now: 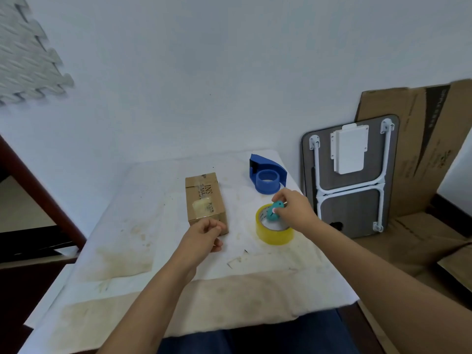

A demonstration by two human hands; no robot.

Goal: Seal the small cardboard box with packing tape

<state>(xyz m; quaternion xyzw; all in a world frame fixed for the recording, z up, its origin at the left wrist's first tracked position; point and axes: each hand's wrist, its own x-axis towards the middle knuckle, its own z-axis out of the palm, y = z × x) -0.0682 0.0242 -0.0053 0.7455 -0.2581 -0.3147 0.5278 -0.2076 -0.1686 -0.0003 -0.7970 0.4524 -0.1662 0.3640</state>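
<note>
A small cardboard box [204, 199] with old tape strips and printed letters lies on the white-covered table [158, 205]. My left hand [204, 235] hovers at the box's near end, fingers loosely curled with nothing in them. To the right a yellow roll of packing tape [273, 232] lies flat. My right hand [293, 208] is over the roll and grips a small teal cutter [275, 210], whose tip points down into the roll's hole.
A blue tape dispenser [267, 176] stands behind the roll near the table's far right corner. A folded lap table [352, 175] and flattened cardboard [421, 149] lean against the wall at right. A dark wooden frame [38, 190] is at left.
</note>
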